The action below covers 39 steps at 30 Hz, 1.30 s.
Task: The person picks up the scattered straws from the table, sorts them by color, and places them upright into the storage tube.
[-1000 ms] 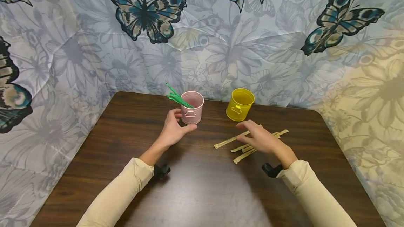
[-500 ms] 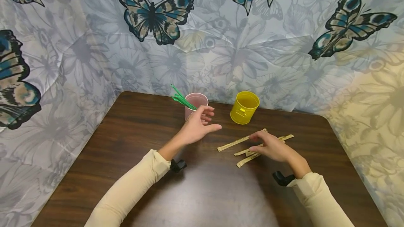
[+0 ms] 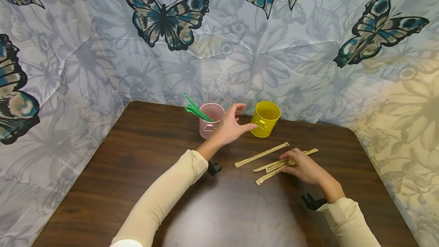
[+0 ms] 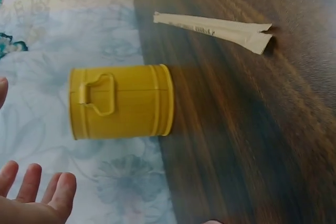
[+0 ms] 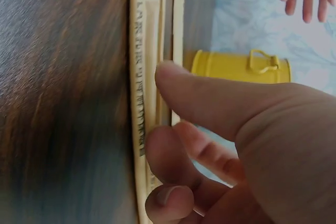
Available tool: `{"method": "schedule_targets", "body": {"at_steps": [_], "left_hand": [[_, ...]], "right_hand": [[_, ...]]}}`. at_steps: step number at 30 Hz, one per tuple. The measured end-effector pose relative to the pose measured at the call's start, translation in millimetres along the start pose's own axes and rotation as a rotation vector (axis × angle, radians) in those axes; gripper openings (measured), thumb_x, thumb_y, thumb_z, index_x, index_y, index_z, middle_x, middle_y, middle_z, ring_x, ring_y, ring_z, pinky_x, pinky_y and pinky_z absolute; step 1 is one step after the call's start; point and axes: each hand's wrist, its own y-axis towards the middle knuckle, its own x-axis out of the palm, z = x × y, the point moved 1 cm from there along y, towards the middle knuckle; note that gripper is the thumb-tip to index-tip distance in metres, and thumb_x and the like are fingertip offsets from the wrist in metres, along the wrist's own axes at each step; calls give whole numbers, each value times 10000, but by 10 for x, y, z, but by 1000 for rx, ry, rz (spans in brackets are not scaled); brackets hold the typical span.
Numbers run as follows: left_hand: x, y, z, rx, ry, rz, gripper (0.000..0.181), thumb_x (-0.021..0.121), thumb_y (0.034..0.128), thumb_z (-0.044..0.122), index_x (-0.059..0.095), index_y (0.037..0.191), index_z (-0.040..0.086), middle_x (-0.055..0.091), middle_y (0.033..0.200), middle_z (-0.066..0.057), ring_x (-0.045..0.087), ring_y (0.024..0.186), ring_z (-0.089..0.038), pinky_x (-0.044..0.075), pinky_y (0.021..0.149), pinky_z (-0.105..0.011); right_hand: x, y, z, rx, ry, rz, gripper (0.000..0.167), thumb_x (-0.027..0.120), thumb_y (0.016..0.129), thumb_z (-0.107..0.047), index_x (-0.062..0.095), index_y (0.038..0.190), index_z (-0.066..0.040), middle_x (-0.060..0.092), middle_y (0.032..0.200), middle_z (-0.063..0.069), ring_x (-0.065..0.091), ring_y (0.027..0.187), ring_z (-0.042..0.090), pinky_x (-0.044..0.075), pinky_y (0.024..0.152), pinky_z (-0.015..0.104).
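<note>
My left hand [image 3: 231,127] reaches between two small buckets, thumb and fingers spread, holding nothing. Its thumb tip appears beside the yellow bucket [image 3: 262,125]; the left wrist view shows fingertips [image 4: 63,190] apart from that bucket's wall. Behind my left hand stands the pink bucket [image 3: 207,129], partly covered, with thin green sticks [image 3: 197,111] leaning out of it. My right hand [image 3: 303,167] is low over several slim tan paper packets [image 3: 274,167] with print on them. Its bent thumb and fingers are at the packets with a gap between them. A separate packet [image 3: 262,154] lies nearer the yellow bucket.
Both buckets stand near the back edge of the dark wooden table [image 3: 137,144]. A butterfly-and-flower cloth [image 3: 219,48] hangs directly behind it. Black camera mounts [image 3: 312,202] sit at my wrists.
My left hand has moved right, from the pink bucket's side to near the yellow bucket. My right hand has lowered and shifted slightly right over the packets. The head view has shifted slightly.
</note>
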Motion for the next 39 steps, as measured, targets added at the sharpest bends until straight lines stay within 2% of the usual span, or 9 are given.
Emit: {"method": "schedule_targets", "body": {"at_steps": [3,6,10,17,22,26,39], "left_hand": [[68,91,-40,-22,7,8,804,841,850,342,414,1504,153,484,1496,-71,476,1391,-263,454,1144,-404],[135,182,-61,-25,22,15,844,847,840,363,392,1517,146,468,1507,-84,471,1401,-295,442,1152,-420],[244,310,-87,-18,58,29,879,857,823,388,377,1520,150,460,1511,-75,468,1405,-268,434,1158,-428],[472,484,-195,-48,48,17,993,883,791,384,294,1562,171,362,1570,-84,393,1465,-289,413,1174,-480],[588,554,-281,-70,32,3,1098,903,759,409,227,1596,186,302,1612,-81,349,1500,-276,394,1194,-489],[651,590,-308,-69,20,-15,1142,910,755,389,186,1613,180,295,1619,-81,370,1485,-275,398,1192,-484],[819,685,-434,-80,-60,-22,1150,910,766,315,155,1622,174,425,1548,-102,516,1357,-263,433,1163,-449]], "right_hand": [[27,-14,37,-10,-14,22,303,758,909,-123,676,1193,-61,583,1170,159,609,1041,288,513,837,413],[59,-10,69,-36,-34,35,311,762,897,-86,678,1194,-54,580,1175,163,610,1043,301,516,830,418],[105,8,99,-64,-51,33,314,759,893,-64,680,1196,-47,587,1172,156,616,1042,310,528,834,423],[161,25,111,-63,-28,5,281,742,903,-45,692,1180,-64,570,1111,122,586,941,208,515,767,306],[183,33,95,-67,-23,-4,190,757,897,-72,703,1069,-131,565,1054,72,589,921,184,519,760,289],[175,30,87,-66,-32,9,166,772,883,-82,694,1003,-166,564,1023,42,602,913,178,532,773,297],[154,33,69,-62,-13,5,183,786,869,-77,655,950,-177,564,983,16,582,887,134,501,751,265]]}}
